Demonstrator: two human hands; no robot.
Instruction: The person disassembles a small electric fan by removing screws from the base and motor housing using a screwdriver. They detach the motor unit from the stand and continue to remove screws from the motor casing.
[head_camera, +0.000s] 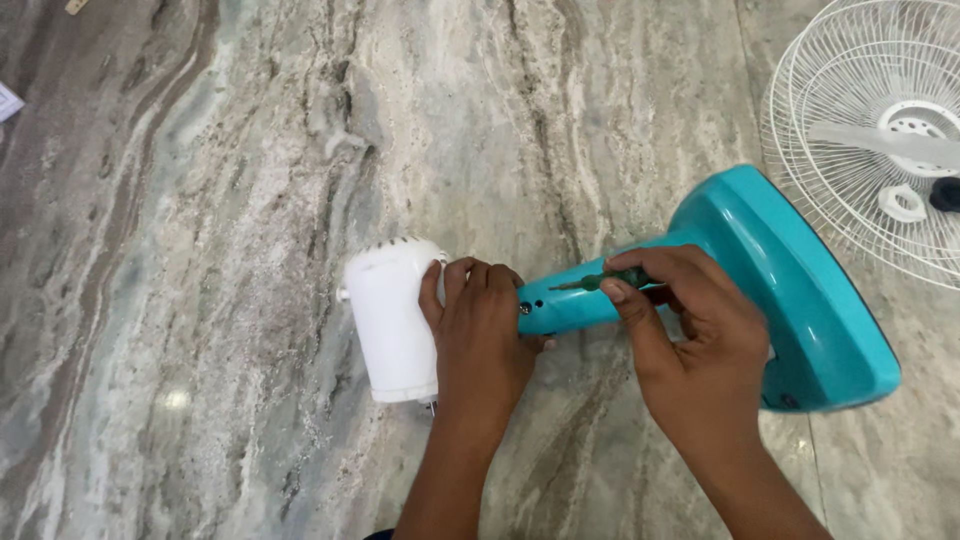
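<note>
A table fan lies on its side on the marble floor. Its white motor housing (390, 320) points left and its teal stand and base (790, 290) point right. My left hand (480, 340) wraps over the joint between the white housing and the teal neck (555, 305). My right hand (690, 330) holds a small green-handled screwdriver (605, 282), whose tip points left toward a screw on the teal neck near my left fingers.
A white wire fan grille (860, 130) lies on the floor at the upper right, with a white blade piece, a white ring nut (903, 204) and a dark cap (945, 193) on it. A scrap of paper (8, 100) sits at the left edge.
</note>
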